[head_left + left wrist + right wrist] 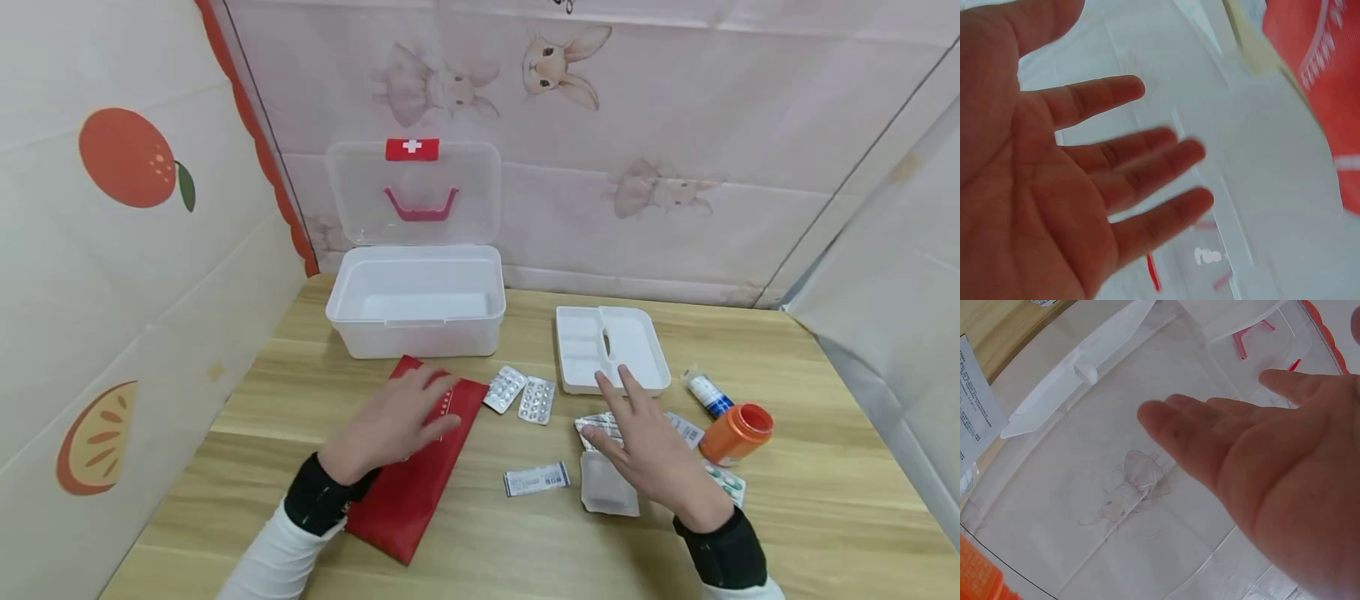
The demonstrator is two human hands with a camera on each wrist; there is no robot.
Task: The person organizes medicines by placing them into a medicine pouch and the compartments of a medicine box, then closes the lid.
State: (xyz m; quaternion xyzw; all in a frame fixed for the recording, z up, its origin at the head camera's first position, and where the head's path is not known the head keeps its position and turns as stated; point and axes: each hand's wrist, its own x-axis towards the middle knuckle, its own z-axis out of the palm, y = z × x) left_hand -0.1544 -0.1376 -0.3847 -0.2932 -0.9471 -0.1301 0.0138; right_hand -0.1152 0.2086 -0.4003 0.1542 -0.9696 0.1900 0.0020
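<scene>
My left hand [397, 421] hovers palm down over a flat red pouch [420, 492], its fingers spread and nothing in its grip. In the left wrist view the bare palm [1041, 169] shows. My right hand [660, 454], fingers extended, is above blister packs and a small translucent plastic tray [606, 487], partly covering them. The right wrist view shows that palm [1297, 469] holding nothing. Between the hands lie two pill blister packs [536, 400] and a narrow white printed packet [537, 479]. Right of the right hand, an orange bottle [731, 442] lies tilted beside a green-pill blister pack [726, 482].
A white box [416, 340] stands at the back left with its clear lid [360, 196] raised, showing a pink handle and red cross label. A white divided tray [637, 346] lies right of it. A white-and-blue tube [707, 393] is near the bottle. Printed curtains enclose the wooden table [817, 467].
</scene>
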